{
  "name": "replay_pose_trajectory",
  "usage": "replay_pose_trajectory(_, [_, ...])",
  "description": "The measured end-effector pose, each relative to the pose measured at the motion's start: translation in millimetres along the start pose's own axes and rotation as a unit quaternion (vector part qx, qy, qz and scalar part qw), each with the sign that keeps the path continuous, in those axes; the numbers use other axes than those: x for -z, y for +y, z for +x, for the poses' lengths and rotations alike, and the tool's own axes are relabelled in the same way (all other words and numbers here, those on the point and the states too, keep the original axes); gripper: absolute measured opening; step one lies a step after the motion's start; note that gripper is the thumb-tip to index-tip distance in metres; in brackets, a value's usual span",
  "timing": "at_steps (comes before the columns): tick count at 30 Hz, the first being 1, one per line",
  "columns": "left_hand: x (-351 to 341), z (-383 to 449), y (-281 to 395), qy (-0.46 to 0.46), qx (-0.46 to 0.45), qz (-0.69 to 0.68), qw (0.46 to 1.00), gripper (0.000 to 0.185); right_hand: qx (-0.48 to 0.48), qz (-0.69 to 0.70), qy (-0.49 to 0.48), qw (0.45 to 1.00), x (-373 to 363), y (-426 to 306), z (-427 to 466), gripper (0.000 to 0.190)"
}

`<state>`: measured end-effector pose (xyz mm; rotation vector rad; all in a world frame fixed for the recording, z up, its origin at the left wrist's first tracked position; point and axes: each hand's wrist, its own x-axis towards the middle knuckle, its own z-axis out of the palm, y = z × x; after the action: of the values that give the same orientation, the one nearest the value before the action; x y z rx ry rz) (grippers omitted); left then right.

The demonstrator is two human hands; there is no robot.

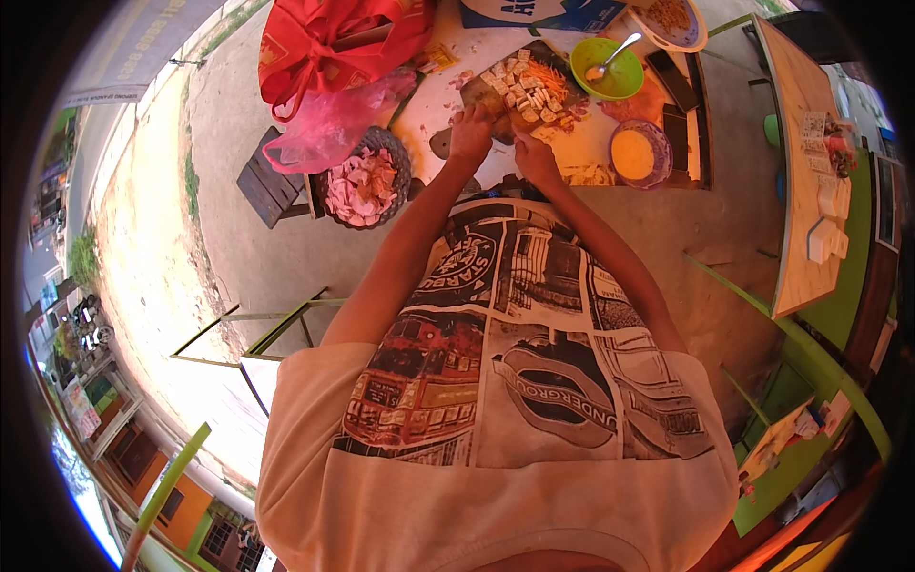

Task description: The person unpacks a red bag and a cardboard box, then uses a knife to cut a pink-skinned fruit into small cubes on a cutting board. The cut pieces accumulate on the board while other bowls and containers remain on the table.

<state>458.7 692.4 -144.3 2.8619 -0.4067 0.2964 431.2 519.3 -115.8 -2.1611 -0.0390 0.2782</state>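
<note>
My left hand [472, 134] rests with bent fingers at the near edge of a dark cutting board [477, 91]. Close on its right, my right hand [532, 156] has curled fingers at the same edge; whatever lies between the fingers of either hand is too small and dim to tell. Pale cut cubes, perhaps tempeh [529, 99], and orange carrot shreds [549, 80] are piled on the board. Beyond its right side stands a lime-green bowl [587, 53] with a metal spoon [620, 50] in it. A purple-rimmed bowl [632, 154] of yellowish contents sits nearer, to the right.
Left of the board are a red bag [336, 61], a pink plastic bag [322, 132] and a dark basket of pinkish scraps [361, 187]. Two dark flat objects [674, 80] lie near the table's right edge. A blue-and-white box [543, 14] and a bowl of brown crumbs [668, 18] stand at the back.
</note>
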Motion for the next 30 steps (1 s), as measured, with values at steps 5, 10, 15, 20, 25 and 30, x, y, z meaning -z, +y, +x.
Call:
replay_pose_trajectory(5, [3,1,2,-0.002,-0.005,0.003,1.0,0.027,0.022,-0.013,-0.023,0.999,-7,14,2,0.041])
replay_pose_trajectory(10, [3,1,1,-0.014,-0.002,0.011,1.0,0.028,0.0,0.014,-0.074,0.997,-8,8,0,0.041])
replay_pose_trajectory(15, [-4,2,0,-0.036,0.012,0.004,0.999,0.025,-0.051,0.048,-0.111,0.991,4,-9,-4,0.043])
replay_pose_trajectory(20, [-16,13,-13,-0.002,0.061,-0.084,0.995,0.019,-0.108,0.133,-0.149,0.974,17,-25,-3,0.048])
replay_pose_trajectory(25, [-3,19,-12,-0.023,0.158,-0.218,0.963,0.015,-0.103,0.21,-0.12,0.965,42,-36,1,0.053])
replay_pose_trajectory(30, [40,24,-19,-0.077,0.28,-0.643,0.708,0.03,-0.068,0.285,-0.105,0.95,80,-76,-12,0.054])
